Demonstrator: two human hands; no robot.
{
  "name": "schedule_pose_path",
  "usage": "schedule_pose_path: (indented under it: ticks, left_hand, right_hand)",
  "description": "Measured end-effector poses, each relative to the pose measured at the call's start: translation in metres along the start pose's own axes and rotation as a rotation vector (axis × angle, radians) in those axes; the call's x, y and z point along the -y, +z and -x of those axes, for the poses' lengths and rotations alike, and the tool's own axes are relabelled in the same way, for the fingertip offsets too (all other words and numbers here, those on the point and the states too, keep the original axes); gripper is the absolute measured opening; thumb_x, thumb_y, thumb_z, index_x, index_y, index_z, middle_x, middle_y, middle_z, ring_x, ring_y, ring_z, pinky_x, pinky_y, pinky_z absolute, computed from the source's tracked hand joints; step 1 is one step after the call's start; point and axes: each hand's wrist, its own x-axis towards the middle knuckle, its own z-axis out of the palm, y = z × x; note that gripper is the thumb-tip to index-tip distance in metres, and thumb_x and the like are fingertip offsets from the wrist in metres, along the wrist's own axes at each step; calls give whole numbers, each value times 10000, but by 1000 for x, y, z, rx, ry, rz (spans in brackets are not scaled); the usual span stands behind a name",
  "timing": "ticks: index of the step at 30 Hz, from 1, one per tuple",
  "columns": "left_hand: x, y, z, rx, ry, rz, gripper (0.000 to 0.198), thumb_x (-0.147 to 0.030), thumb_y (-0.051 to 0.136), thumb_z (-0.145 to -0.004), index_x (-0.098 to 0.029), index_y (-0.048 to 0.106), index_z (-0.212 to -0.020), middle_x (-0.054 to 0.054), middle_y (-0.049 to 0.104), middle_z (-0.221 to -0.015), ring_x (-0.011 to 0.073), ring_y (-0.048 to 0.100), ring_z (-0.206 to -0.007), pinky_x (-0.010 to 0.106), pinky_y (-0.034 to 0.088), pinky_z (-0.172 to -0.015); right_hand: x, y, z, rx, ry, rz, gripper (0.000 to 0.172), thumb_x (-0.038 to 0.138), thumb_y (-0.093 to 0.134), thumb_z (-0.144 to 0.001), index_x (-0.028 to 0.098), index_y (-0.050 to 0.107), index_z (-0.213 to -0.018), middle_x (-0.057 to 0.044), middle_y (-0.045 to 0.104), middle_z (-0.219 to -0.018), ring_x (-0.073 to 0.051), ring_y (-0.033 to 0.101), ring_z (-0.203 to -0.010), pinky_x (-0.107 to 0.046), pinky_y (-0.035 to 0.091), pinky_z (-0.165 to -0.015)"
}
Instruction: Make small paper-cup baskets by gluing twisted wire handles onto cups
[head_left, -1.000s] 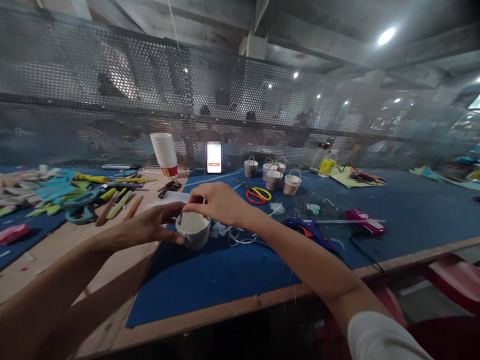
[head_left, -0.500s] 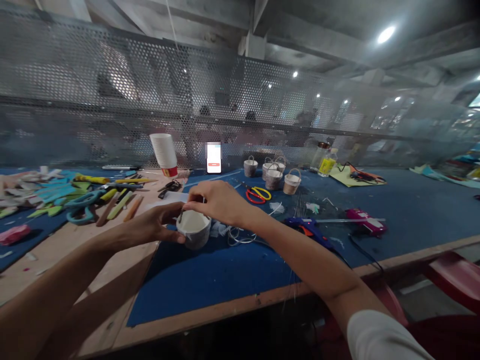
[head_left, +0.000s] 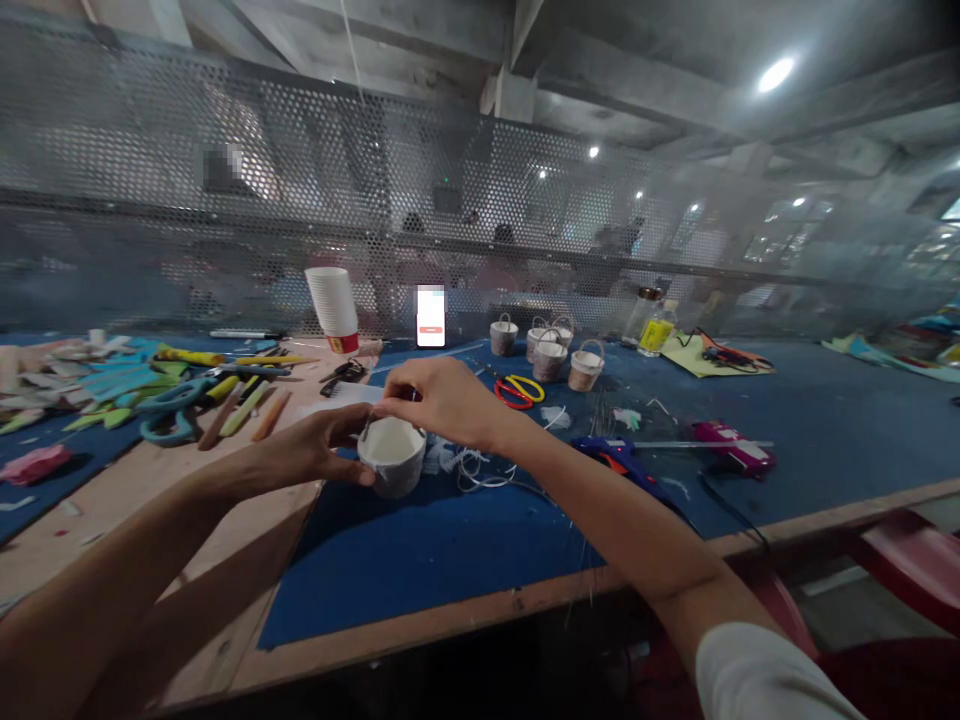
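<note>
A small whitish-grey cup (head_left: 391, 460), seemingly wrapped in paper or cloth, stands on the blue mat (head_left: 390, 580). My left hand (head_left: 341, 445) grips its left side, thumb in front and fingers behind the rim. My right hand (head_left: 439, 398) is closed in a pinch above the far rim. A thin, dark, cord-like strand (head_left: 367, 428) runs from the cup's left rim up to the right fingertips; its other end is hidden. Behind, several similar little baskets (head_left: 550, 360) with looped handles stand together.
Scissors with red and yellow handles (head_left: 519, 391), a blue glue gun (head_left: 622, 465) and a magenta glue gun (head_left: 731, 447) lie to the right. White cord (head_left: 487, 482) coils beside the cup. Left are stacked paper cups (head_left: 332, 305), blue scissors (head_left: 172, 410) and clay-like sticks (head_left: 244, 408). A lit phone (head_left: 430, 317) stands behind.
The view has shifted slightly. Both hands keep nearly the same pose at the cup, with the right fingers still pinched at its rim.
</note>
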Motion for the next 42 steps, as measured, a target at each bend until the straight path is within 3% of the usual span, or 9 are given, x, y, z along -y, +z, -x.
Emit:
schedule_pose_path:
  ticks: [7,17,23,27,30,32,34,38,42]
  left_hand:
    - [-8,3,2,-8,-31,26,673,-244,798,-710,-206,517,-1321,52,705,-1162,285,606,-1150,422,439,-1025]
    - [-10,3,1,11,30,28,649,-186,792,-698,-205,553,-1301,47,686,-1222,274,599,-1166,399,439,-1032]
    - [-14,1,7,30,-8,91,705,-178,843,-619,-189,608,-1283,85,683,-1253,329,594,-1192,428,453,-1017]
    - [-21,-11,23,-118,-47,110,743,-192,898,-519,-239,677,-1227,107,695,-1235,353,651,-1097,383,526,-881]
    - [-36,-12,36,-394,-45,38,442,-332,829,-656,-216,750,-1076,100,728,-1140,291,645,-1052,312,510,-830]
    - [-50,-4,42,-589,-37,48,306,-416,751,-733,-196,778,-946,79,754,-962,223,644,-882,269,490,-737]
    - [-65,13,43,-661,-24,56,258,-412,749,-718,-187,789,-839,59,732,-785,176,589,-711,243,449,-630]
    - [-88,50,42,-642,28,80,200,-384,790,-628,-210,798,-726,52,682,-620,157,514,-574,236,369,-514]
    - [-101,66,41,-592,18,13,142,-365,811,-609,-244,797,-681,48,692,-615,170,543,-575,235,377,-501]
  right_hand:
    - [0,-3,1,-21,0,-34,215,331,574,-923,160,680,-845,-20,662,-795,-121,544,-733,-250,319,-656]
    - [-1,-6,0,-48,40,-128,261,386,593,-910,153,664,-816,-16,666,-800,-105,556,-723,-247,348,-679]
    - [-1,-15,2,-76,78,-297,261,388,588,-902,155,674,-824,3,655,-689,-102,602,-622,-244,422,-679]
    - [-4,-24,13,-121,149,-387,238,391,621,-871,162,673,-829,2,645,-640,-123,643,-625,-253,460,-679]
    - [-4,-30,26,-133,184,-445,246,405,627,-861,167,667,-809,-6,656,-661,-123,647,-608,-261,474,-664]
    - [-1,-31,36,-130,197,-468,252,416,640,-849,171,674,-798,-8,657,-659,-125,643,-605,-265,477,-654]
    - [4,-31,46,-124,208,-494,255,427,656,-834,175,689,-813,-8,658,-664,-127,638,-606,-267,478,-638]
    - [16,-32,62,-128,201,-556,256,427,662,-827,175,701,-838,-6,653,-667,-126,631,-591,-264,480,-605]
    - [24,-35,76,-150,181,-547,224,395,654,-832,176,704,-825,-3,651,-652,-123,628,-577,-262,475,-595]
